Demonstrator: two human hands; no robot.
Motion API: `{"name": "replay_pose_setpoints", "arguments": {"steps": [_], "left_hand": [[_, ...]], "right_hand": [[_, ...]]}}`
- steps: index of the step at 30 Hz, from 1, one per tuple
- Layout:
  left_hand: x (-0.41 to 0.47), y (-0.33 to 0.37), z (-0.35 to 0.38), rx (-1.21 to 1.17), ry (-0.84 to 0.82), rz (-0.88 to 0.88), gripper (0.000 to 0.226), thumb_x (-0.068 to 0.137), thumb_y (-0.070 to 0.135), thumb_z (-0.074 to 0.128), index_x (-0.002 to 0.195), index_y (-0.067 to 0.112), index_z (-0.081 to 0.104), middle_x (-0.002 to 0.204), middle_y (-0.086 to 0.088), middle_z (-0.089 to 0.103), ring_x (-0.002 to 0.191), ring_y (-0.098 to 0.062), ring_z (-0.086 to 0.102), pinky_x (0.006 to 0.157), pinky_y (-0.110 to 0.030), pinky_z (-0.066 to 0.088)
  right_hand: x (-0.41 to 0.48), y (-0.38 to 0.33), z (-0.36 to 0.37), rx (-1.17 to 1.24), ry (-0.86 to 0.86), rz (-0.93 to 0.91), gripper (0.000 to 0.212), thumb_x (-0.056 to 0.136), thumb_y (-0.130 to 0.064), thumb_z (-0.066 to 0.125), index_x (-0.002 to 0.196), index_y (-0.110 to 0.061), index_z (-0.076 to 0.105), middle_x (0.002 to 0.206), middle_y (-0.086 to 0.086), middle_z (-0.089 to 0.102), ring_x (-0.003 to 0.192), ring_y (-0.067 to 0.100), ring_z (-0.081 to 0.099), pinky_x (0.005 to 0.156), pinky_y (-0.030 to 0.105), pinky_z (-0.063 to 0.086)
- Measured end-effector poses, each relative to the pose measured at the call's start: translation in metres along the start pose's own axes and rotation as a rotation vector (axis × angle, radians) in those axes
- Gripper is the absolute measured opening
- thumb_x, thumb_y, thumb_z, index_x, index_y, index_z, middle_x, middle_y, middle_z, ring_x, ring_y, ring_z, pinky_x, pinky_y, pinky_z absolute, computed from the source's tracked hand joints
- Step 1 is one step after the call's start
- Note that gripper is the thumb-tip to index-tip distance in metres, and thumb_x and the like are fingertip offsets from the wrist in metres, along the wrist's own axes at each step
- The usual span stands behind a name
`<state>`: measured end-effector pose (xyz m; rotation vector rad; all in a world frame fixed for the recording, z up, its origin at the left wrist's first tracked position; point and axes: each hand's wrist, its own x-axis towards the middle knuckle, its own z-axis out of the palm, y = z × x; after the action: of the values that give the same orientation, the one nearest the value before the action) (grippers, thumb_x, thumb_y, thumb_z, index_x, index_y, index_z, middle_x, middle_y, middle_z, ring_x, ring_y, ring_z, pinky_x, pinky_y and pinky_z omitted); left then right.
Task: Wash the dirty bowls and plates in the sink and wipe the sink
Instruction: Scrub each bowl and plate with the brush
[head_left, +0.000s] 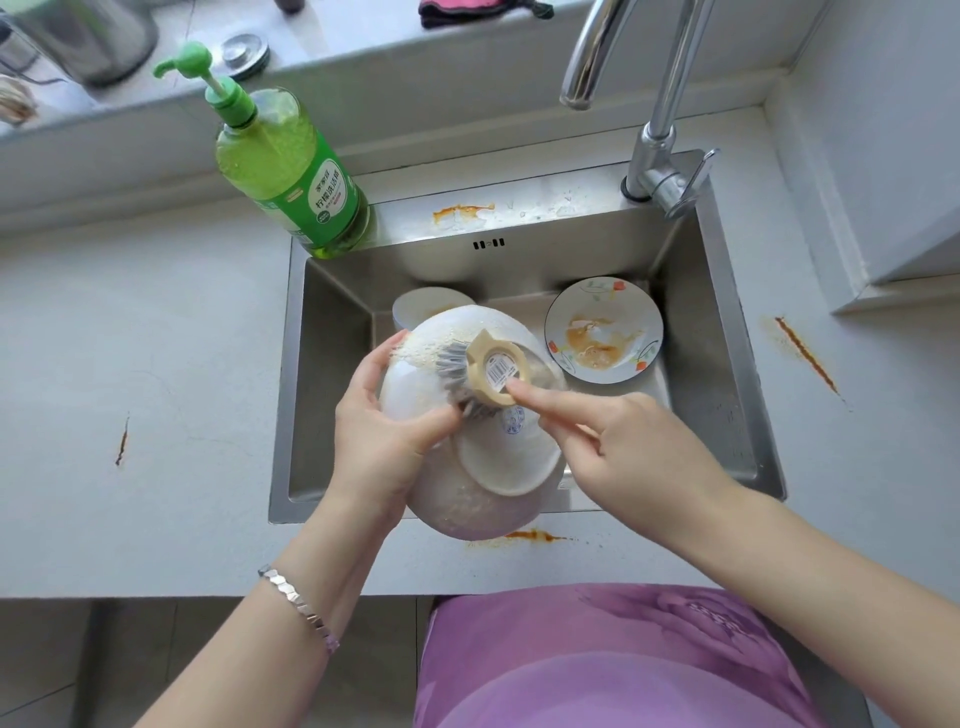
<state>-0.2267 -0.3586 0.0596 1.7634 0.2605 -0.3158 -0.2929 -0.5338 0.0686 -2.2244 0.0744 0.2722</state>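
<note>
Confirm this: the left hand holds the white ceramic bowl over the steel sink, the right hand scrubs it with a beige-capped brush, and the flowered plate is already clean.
Wrong about the plate. The head view shows the round white flower-patterned plate smeared with orange sauce, so it is not clean. The rest stands.

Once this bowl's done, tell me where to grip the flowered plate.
Probably pinch the flowered plate at its near rim, coming from above on the front side: its far and right edges sit close to the sink walls, and sauce covers its middle.
</note>
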Motion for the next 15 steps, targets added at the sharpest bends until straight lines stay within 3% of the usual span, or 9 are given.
{"name": "replay_pose_setpoints", "arguments": {"steps": [3, 7, 8, 10, 12, 14, 15], "left_hand": [[-0.003, 0.002, 0.002, 0.145, -0.039, 0.091, 0.065, 0.050, 0.012, 0.074, 0.104, 0.044, 0.056, 0.105, 0.017, 0.064, 0.090, 0.006, 0.063, 0.072, -0.013, 0.052], [-0.003, 0.004, 0.002, 0.199, -0.061, 0.129, 0.065, 0.050, 0.014, 0.074, 0.104, 0.044, 0.055, 0.105, 0.019, 0.063, 0.089, 0.010, 0.060, 0.074, -0.009, 0.049], [-0.003, 0.005, 0.002, 0.187, -0.055, 0.125, 0.064, 0.050, 0.013, 0.073, 0.104, 0.044, 0.056, 0.104, 0.018, 0.063, 0.087, 0.011, 0.061, 0.072, -0.008, 0.049], [-0.003, 0.006, 0.000, 0.145, -0.040, 0.113, 0.065, 0.049, 0.012, 0.074, 0.104, 0.043, 0.057, 0.103, 0.018, 0.063, 0.086, 0.009, 0.061, 0.070, -0.009, 0.049], [-0.001, 0.006, -0.001, 0.088, -0.017, 0.105, 0.066, 0.050, 0.010, 0.077, 0.106, 0.039, 0.058, 0.103, 0.017, 0.064, 0.088, 0.006, 0.063, 0.072, -0.014, 0.052], [0.000, 0.006, 0.000, 0.029, 0.028, 0.093, 0.068, 0.049, 0.010, 0.078, 0.109, 0.036, 0.058, 0.105, 0.015, 0.064, 0.091, 0.003, 0.064, 0.077, -0.019, 0.054], [0.001, 0.006, 0.002, -0.003, 0.057, 0.082, 0.068, 0.049, 0.009, 0.078, 0.108, 0.035, 0.058, 0.107, 0.014, 0.064, 0.093, 0.001, 0.064, 0.078, -0.020, 0.054]], "right_hand": [[0.002, -0.004, -0.006, -0.128, 0.024, -0.092, 0.042, 0.090, -0.028, 0.041, 0.125, -0.049, 0.050, 0.051, -0.010, 0.047, 0.052, 0.010, 0.040, 0.044, 0.018, 0.025], [0.012, 0.005, -0.011, -0.143, -0.023, -0.022, 0.042, 0.095, -0.025, 0.046, 0.125, -0.054, 0.046, 0.062, -0.004, 0.057, 0.052, 0.015, 0.041, 0.051, 0.028, 0.036], [0.015, 0.010, -0.012, -0.104, -0.007, 0.018, 0.041, 0.095, -0.024, 0.046, 0.123, -0.054, 0.048, 0.070, -0.003, 0.064, 0.054, 0.014, 0.047, 0.058, 0.031, 0.044], [0.020, 0.022, -0.014, 0.019, 0.037, 0.105, 0.037, 0.095, -0.024, 0.047, 0.120, -0.052, 0.053, 0.100, -0.004, 0.072, 0.081, 0.014, 0.063, 0.078, 0.036, 0.051], [0.020, 0.032, -0.015, 0.149, 0.038, 0.173, 0.034, 0.096, -0.022, 0.048, 0.121, -0.044, 0.056, 0.100, -0.025, 0.067, 0.097, 0.003, 0.063, 0.087, 0.019, 0.048], [0.018, 0.037, -0.016, 0.251, 0.017, 0.235, 0.033, 0.096, -0.018, 0.048, 0.123, -0.036, 0.056, 0.069, -0.040, 0.056, 0.080, -0.016, 0.058, 0.072, -0.002, 0.036], [0.016, 0.039, -0.015, 0.293, 0.021, 0.262, 0.033, 0.096, -0.018, 0.048, 0.124, -0.034, 0.056, 0.071, -0.039, 0.057, 0.080, -0.017, 0.057, 0.070, -0.004, 0.033]]}}
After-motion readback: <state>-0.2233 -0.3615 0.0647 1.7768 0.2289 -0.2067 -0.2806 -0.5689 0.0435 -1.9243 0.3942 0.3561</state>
